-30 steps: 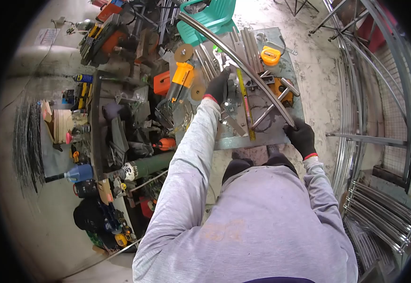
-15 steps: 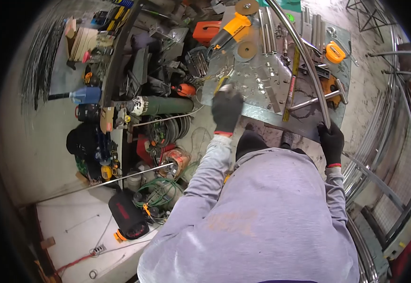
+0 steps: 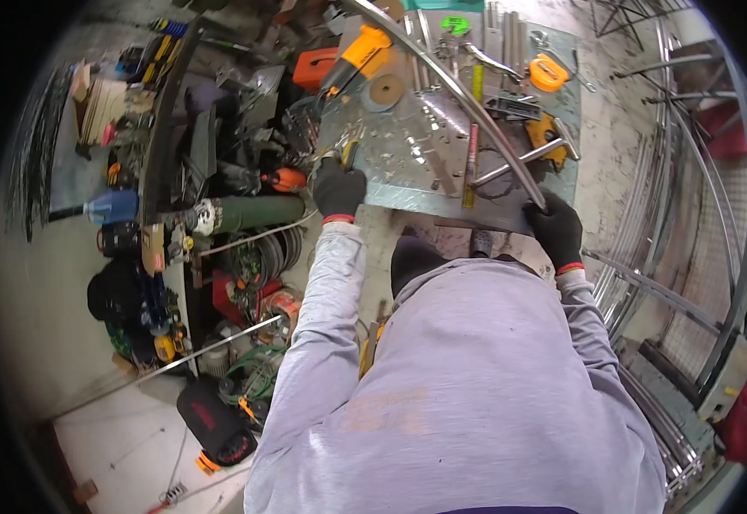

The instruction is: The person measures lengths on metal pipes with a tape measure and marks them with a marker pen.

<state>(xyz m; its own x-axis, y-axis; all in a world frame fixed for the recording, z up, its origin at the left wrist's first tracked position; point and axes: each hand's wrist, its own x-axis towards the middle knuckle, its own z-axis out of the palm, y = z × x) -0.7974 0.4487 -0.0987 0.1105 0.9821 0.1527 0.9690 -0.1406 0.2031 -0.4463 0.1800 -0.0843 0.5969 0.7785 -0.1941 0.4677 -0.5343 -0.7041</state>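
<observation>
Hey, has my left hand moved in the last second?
Yes. Judged against the table, your left hand has moved leftward and nearer you, from well over it to its near left corner.

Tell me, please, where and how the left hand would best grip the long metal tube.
The long metal tube is probably best gripped around mid-length, the left hand coming from its left and wrapping round it. It is slender and round, slants away to the upper left, and the right hand holds its near end, leaving the middle free.
</observation>
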